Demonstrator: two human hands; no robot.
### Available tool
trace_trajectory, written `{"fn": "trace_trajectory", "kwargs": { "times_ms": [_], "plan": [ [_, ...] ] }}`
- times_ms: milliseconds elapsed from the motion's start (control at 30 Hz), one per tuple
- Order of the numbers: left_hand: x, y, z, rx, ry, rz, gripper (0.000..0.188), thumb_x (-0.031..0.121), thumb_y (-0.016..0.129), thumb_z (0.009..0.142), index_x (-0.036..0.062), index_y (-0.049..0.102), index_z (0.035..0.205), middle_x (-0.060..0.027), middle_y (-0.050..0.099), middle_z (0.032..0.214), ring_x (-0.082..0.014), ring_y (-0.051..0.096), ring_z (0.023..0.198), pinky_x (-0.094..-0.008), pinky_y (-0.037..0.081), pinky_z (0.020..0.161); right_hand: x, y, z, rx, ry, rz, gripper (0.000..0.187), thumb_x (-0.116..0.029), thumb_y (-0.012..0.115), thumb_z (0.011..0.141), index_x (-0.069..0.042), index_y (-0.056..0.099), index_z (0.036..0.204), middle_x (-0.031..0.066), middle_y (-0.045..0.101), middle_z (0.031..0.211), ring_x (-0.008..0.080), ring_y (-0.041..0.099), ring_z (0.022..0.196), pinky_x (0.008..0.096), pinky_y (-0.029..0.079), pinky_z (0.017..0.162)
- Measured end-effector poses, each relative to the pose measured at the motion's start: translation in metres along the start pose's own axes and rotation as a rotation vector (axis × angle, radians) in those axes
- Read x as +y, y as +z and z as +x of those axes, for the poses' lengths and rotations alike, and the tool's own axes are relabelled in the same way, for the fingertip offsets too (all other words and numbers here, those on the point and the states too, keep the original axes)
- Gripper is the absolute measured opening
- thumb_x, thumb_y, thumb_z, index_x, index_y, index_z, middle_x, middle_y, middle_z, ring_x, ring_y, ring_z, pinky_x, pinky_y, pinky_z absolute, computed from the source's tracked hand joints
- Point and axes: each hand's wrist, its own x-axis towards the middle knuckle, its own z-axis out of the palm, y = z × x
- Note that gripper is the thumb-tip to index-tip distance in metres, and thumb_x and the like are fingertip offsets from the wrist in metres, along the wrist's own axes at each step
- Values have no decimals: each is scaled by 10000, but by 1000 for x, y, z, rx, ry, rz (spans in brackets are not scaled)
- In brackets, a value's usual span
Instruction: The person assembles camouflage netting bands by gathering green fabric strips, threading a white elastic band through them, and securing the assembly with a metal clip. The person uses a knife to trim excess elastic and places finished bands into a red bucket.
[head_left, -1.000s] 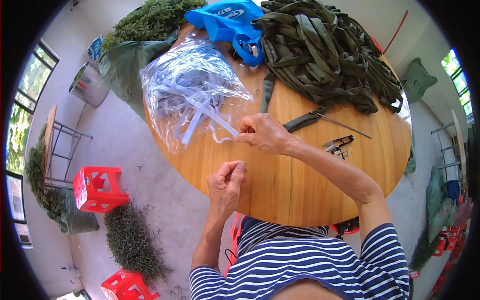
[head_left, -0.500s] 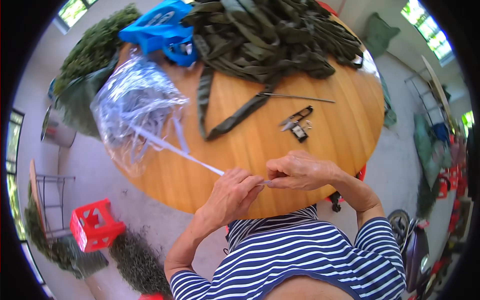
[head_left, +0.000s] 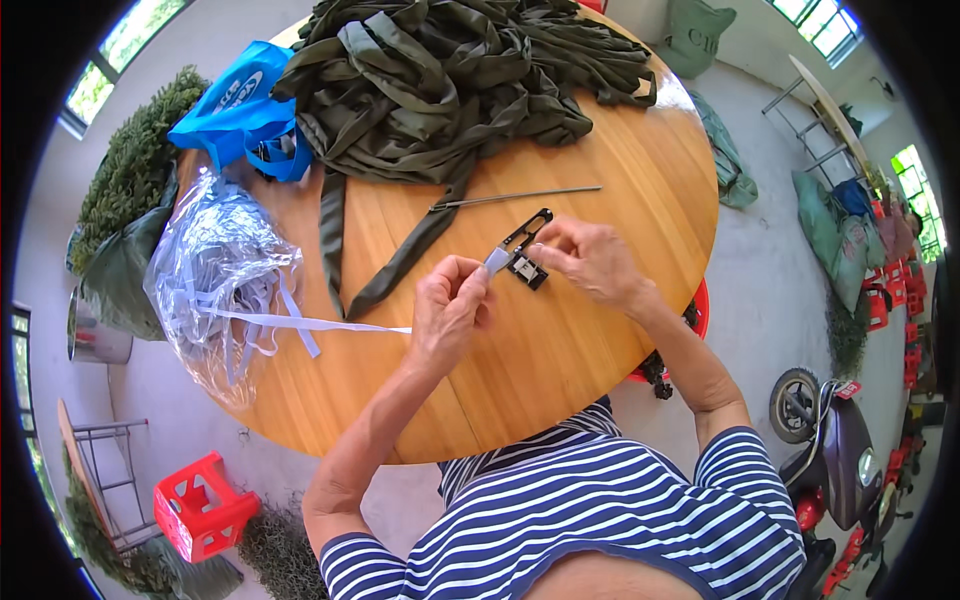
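Note:
My left hand [head_left: 448, 308] pinches a flat white strip [head_left: 312, 322] near its end. The short end of the strip sticks up past my thumb and forefinger, over the blades of the black-handled thread snips [head_left: 526, 230]. From that hand the strip runs left to a clear plastic bag [head_left: 222, 285] full of similar strips. My right hand [head_left: 592, 260] is beside the snips and a small black box [head_left: 524, 270], thumb and fingers drawn together. What its fingertips hold, if anything, is too small to make out.
A big heap of dark green fabric strips [head_left: 430, 90] covers the table's far side, with a thin metal rod [head_left: 525, 196] at one strip's end. A blue bag [head_left: 235, 110] lies at the far left. On the floor stand a red stool [head_left: 205, 508] and a motor scooter [head_left: 840, 470].
My hands have come apart and moved farther up the table. The left hand keeps the strip; the right has let go and reached beside the snips. The view has shifted.

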Motion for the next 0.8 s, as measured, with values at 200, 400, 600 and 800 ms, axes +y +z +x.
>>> {"fn": "trace_trajectory", "kwargs": {
  "times_ms": [200, 400, 600, 800],
  "plan": [
    [-6, 2, 9, 30, -53, -118, 187, 190, 537, 875, 7, 556, 909, -60, 613, 794, -107, 607, 676, -231, 510, 514, -6, 12, 3, 0, 65, 392, 244, -227, 568, 853, 5, 599, 783, 32, 554, 588, 87, 505, 494, 231, 414, 459],
    [-16, -7, 8, -37, -48, -162, 171, 172, 557, 862, 4, 585, 875, -45, 616, 803, -97, 597, 676, -227, 511, 562, -16, 24, 4, -38, 129, 499, 261, -256, 555, 867, -1, 597, 827, 32, 570, 694, 111, 533, 580, 251, 430, 478],
    [-10, -5, 0, -52, -8, -67, 157, 144, 566, 851, -8, 598, 870, -17, 598, 759, -60, 553, 634, -198, 490, 574, -17, 19, 16, -146, -166, -68, 432, -421, 440, 887, -21, 570, 790, 124, 562, 699, 279, 562, 657, 346, 437, 601],
    [-9, -3, 0, 6, 11, -93, 137, 135, 578, 837, 0, 596, 820, 13, 550, 665, -37, 489, 572, -186, 407, 515, -26, 26, 12, -126, -56, -136, 534, -473, 314, 910, -24, 565, 764, 128, 558, 661, 287, 551, 621, 365, 422, 580]
  ]
}}
